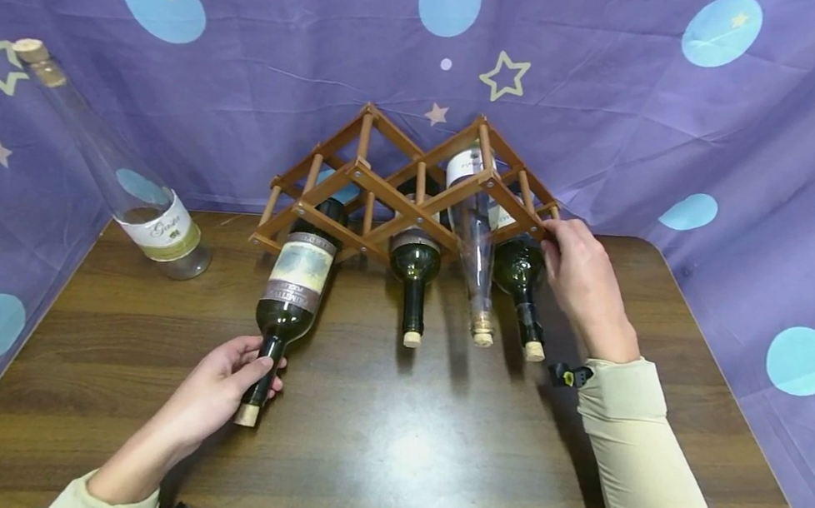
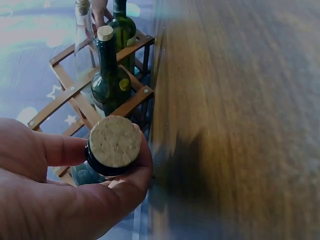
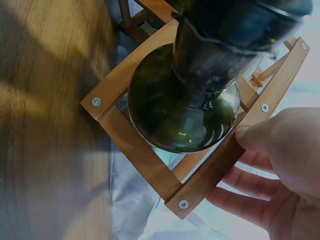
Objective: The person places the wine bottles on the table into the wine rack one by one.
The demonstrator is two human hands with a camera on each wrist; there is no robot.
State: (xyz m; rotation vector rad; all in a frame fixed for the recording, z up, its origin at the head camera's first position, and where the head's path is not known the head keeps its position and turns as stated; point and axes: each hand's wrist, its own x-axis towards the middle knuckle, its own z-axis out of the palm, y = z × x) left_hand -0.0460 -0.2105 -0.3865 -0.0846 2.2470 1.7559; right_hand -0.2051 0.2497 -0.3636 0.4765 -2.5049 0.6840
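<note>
My left hand [image 1: 222,384] grips the neck of a dark green wine bottle [image 1: 299,275] with a cream label. Its base lies inside the left part of the wooden wine rack [image 1: 357,169], and its cork [image 2: 115,141] points toward me. At the rack's right end, my right hand [image 1: 589,283] pinches a slat [image 3: 225,160] between thumb and fingers. Beside that hand a green bottle [image 1: 519,267] lies in the rack. A clear bottle [image 1: 479,254] rests to its left, and another dark bottle [image 1: 415,272] lies in the middle, corks forward.
A tall clear corked bottle [image 1: 162,222] with a white label stands upright on the left of the wooden table [image 1: 383,469]. Purple cloth [image 1: 288,39] with stars and blue spots hangs close behind the rack and along both sides.
</note>
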